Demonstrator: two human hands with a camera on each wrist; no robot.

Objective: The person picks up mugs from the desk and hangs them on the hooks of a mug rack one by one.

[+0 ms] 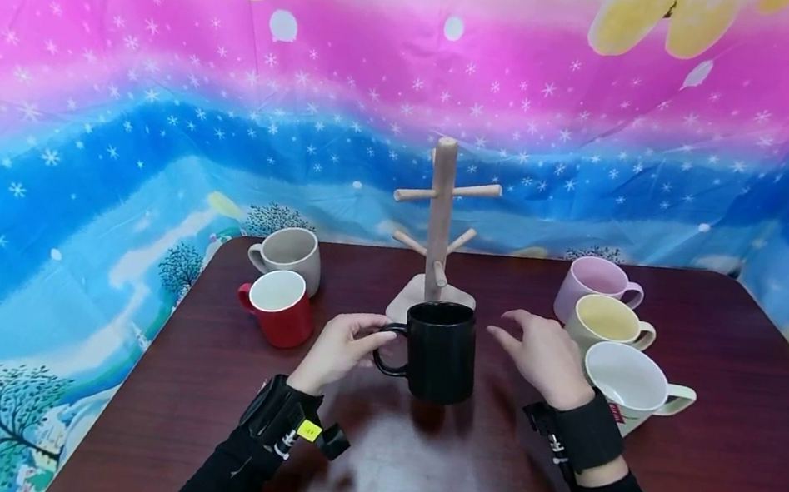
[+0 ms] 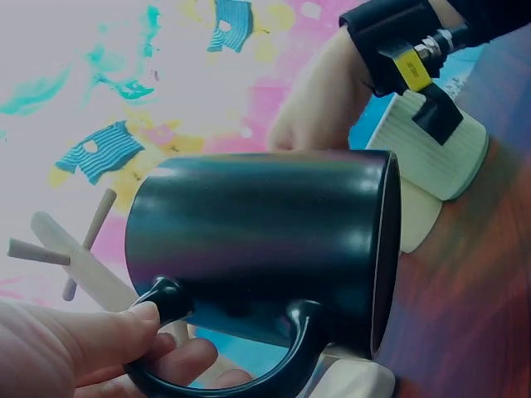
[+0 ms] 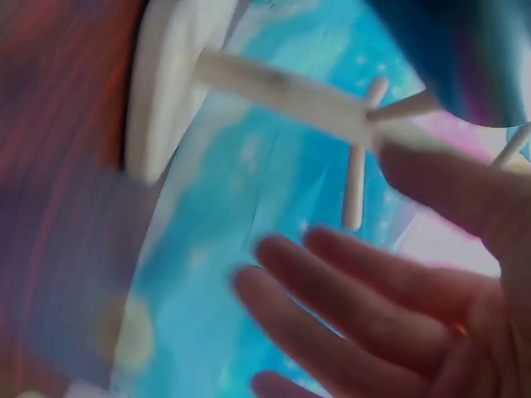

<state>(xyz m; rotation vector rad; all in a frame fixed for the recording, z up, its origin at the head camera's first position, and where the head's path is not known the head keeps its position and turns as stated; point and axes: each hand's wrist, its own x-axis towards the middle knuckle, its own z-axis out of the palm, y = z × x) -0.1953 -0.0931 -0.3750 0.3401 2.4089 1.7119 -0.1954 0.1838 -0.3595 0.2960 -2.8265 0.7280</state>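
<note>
A glossy black mug (image 1: 441,353) is held upright just in front of the wooden mug tree (image 1: 439,219), its handle toward the left. My left hand (image 1: 344,350) pinches that handle between thumb and fingers, seen close in the left wrist view, where the mug (image 2: 261,249) fills the middle. To the right of the mug, my right hand (image 1: 544,358) is apart from it with nothing in its grasp. Its fingers reach out loosely in the right wrist view, where the hand (image 3: 406,307) is near the rack's post (image 3: 282,95). The rack's pegs carry no mugs.
At the left stand a grey mug (image 1: 298,256) and a red mug (image 1: 284,319). A pink mug (image 1: 578,287), a yellow mug (image 1: 599,321) and a white mug (image 1: 629,380) form a row close to my right hand. A printed cloth (image 1: 389,69) hangs behind the table (image 1: 467,483).
</note>
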